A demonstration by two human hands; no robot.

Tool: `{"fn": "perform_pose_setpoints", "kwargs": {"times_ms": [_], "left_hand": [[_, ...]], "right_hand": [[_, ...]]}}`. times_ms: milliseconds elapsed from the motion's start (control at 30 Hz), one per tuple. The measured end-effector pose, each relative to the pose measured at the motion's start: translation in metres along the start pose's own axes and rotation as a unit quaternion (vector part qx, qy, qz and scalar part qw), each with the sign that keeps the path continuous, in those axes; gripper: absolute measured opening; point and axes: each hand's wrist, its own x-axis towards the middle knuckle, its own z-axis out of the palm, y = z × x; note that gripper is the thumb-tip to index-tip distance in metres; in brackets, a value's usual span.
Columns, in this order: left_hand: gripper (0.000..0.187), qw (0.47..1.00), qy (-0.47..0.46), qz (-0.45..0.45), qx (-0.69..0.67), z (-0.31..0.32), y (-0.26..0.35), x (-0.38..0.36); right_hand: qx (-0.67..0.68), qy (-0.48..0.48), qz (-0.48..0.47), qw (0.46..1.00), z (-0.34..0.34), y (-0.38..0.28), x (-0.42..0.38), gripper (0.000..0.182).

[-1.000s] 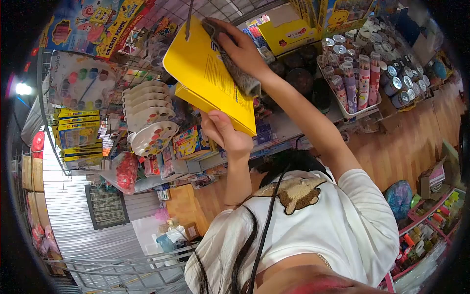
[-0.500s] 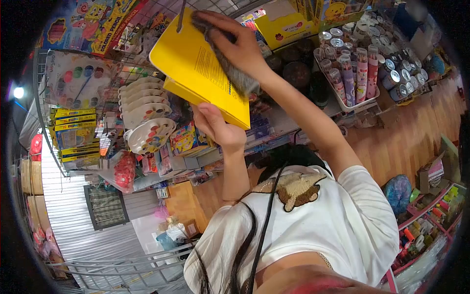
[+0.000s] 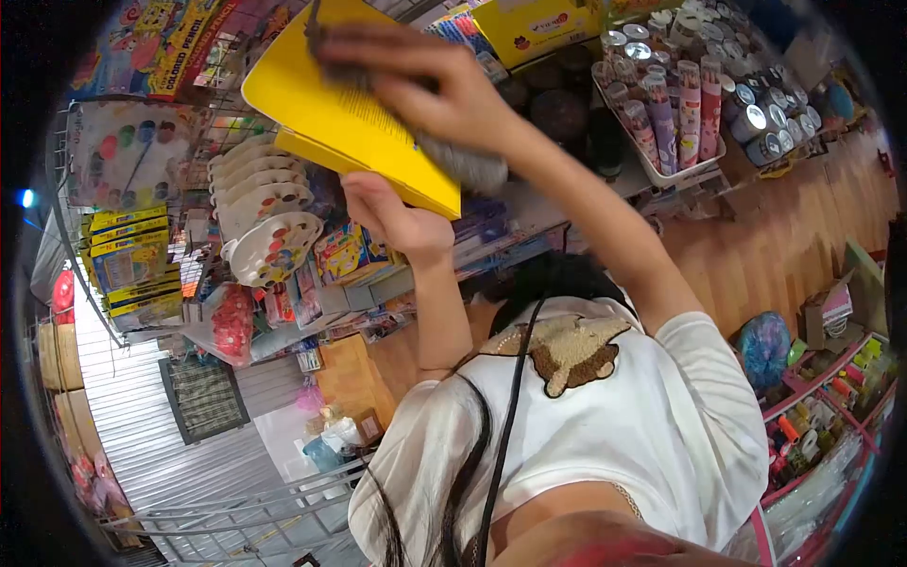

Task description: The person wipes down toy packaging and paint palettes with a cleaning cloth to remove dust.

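A yellow box [image 3: 326, 104] with small printed text on its face is held up tilted in front of the shelves. My left hand [image 3: 402, 219] grips its lower edge, with the thumb against the near side. Pressed on the face of the box is a dark grey cloth [image 3: 472, 168], and my right hand [image 3: 435, 80] is closed over it, its fingers blurred by motion. The cloth hangs down past the box's right edge. Part of the printed text is hidden under the hand and cloth.
Paint palettes [image 3: 274, 248] and packaged paint sets [image 3: 132, 151] hang on a wire rack at left. To the right are a white basket [image 3: 682, 174] of pencil tubes and several lidded jars [image 3: 751, 118]. A shelf edge [image 3: 539, 227] runs below the box.
My right hand and the cloth have slid up and left across the box. The box and my left hand have shifted slightly left in view.
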Motion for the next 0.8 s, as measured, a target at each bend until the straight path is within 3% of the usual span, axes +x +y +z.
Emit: {"fn": "perform_pose_setpoints", "kwargs": {"times_ms": [67,167,333,433,533,667,733,800], "left_hand": [[0.039,0.999,-0.031,0.018,0.007,-0.002,-0.002,0.001],[0.040,0.998,-0.060,0.033,0.017,-0.005,-0.006,-0.002],[0.042,0.999,-0.034,0.030,0.021,-0.005,-0.009,0.000],[0.044,0.997,-0.018,-0.035,-0.063,0.003,0.006,0.001],[0.044,0.996,-0.036,-0.052,-0.069,-0.003,0.012,0.004],[0.042,0.999,-0.027,-0.002,-0.025,-0.002,0.000,0.000],[0.043,0.997,-0.057,-0.009,-0.043,-0.004,-0.003,-0.001],[0.045,0.996,-0.078,-0.015,-0.037,-0.005,-0.005,-0.002]], "right_hand": [[-0.017,0.072,0.054,0.996,-0.001,0.038,-0.001,0.033],[-0.014,0.076,0.170,0.983,-0.001,0.075,-0.034,0.038],[-0.033,0.114,0.202,0.972,0.012,-0.021,-0.060,0.038],[-0.008,0.111,0.142,0.984,0.017,-0.063,-0.058,0.039],[-0.034,0.045,0.073,0.996,0.014,-0.063,-0.034,0.040],[-0.048,0.066,0.065,0.995,0.013,-0.016,-0.002,0.036],[-0.039,0.126,0.105,0.986,0.011,0.022,0.005,0.035],[-0.033,0.103,0.185,0.977,0.007,0.062,-0.009,0.036]]}}
